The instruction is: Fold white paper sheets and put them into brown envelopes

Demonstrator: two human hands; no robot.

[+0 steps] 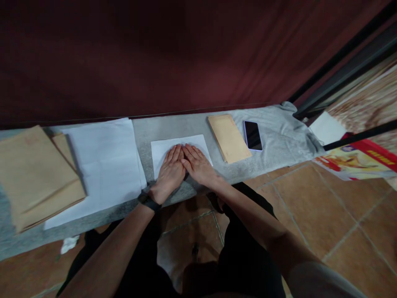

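Observation:
Both palms lie flat on a white sheet of paper [159, 150], which looks folded and rests near the front edge of the grey cloth-covered bench. My left hand [171, 167], with a dark band on its wrist, has its fingers stretched out over the paper's middle. Beside it, my right hand [197, 165] is also laid out flat, its thumb touching the left hand. The part of the paper under the hands is hidden. To the right sits a stack of brown envelopes [230, 138]. Larger white sheets [105, 161] are spread on the left.
Large brown paper envelopes [39, 178] overlap the white sheets at far left. A phone [253, 135] with a dark screen lies right of the small envelopes. Behind the grey bench cloth [279, 132] hangs a dark red curtain [186, 58]. A colourful printed bag [359, 159] is at right.

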